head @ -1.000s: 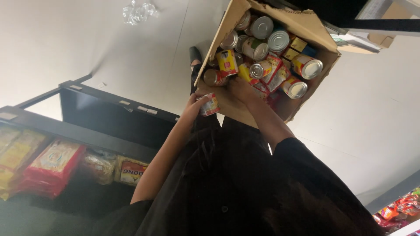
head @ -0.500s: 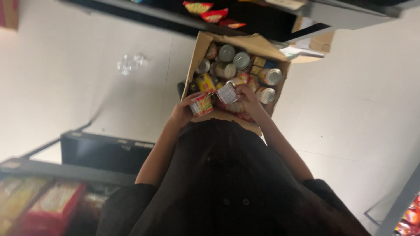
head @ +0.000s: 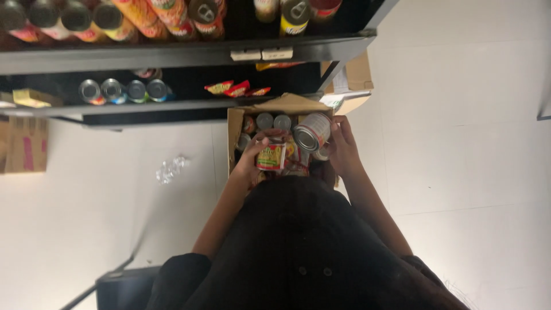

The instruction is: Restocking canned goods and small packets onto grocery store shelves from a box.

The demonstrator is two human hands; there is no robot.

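Holding one tin each, left hand [head: 252, 163] clenched round the small can [head: 271, 156], right hand [head: 343, 146] round the larger can [head: 311, 132], we judge both rigid, weighty, slick-sided, best gripped mid-wall.

A pale tiled floor [head: 470, 132] fills the view from three o'clock round to nine o'clock, its faint grout lines showing best on the right, where the light falls evenly. Dark metal shelving [head: 189, 54] runs across twelve o'clock, the upper shelf lined with cans lying on their sides and a lower shelf [head: 172, 106] at eleven o'clock carrying more cans and a few red snack packets. A flat brown carton [head: 26, 143] leans at nine o'clock. A small crumpled piece of what may be clear plastic wrap [head: 170, 168] lies on the tiles at ten o'clock. A dark shelf edge [head: 123, 284] juts in at seven o'clock
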